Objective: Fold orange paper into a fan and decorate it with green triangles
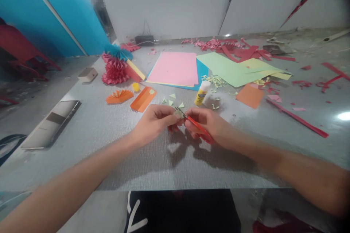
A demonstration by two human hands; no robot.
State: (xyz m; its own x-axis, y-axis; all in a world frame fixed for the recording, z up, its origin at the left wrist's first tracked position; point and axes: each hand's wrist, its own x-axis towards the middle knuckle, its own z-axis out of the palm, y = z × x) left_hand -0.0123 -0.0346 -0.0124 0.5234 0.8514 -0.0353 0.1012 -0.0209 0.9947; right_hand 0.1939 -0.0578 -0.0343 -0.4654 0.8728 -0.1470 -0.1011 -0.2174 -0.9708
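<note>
My left hand [161, 120] pinches a small pale green piece of paper [178, 113] above the table. Red-handled scissors [201, 131] are gripped in my right hand [203, 122], their blades at the edge of that piece. Just beyond my fingers lie several small green paper triangles [172, 96]. A yellow glue stick [201, 94] with a white top stands upright past my right hand. Left of my hands are a folded orange paper strip [143, 99] bearing a pale flower shape, an orange pleated fan [119, 97] and a yellow cap [136, 87].
Pink sheets [175, 67] over blue ones lie at the back middle, with green sheets [226, 68] beside them. Red and pink scraps [240, 51] spread at the right. A pleated paper stack [116, 67], a small box [87, 75] and a phone [53, 123] sit at the left.
</note>
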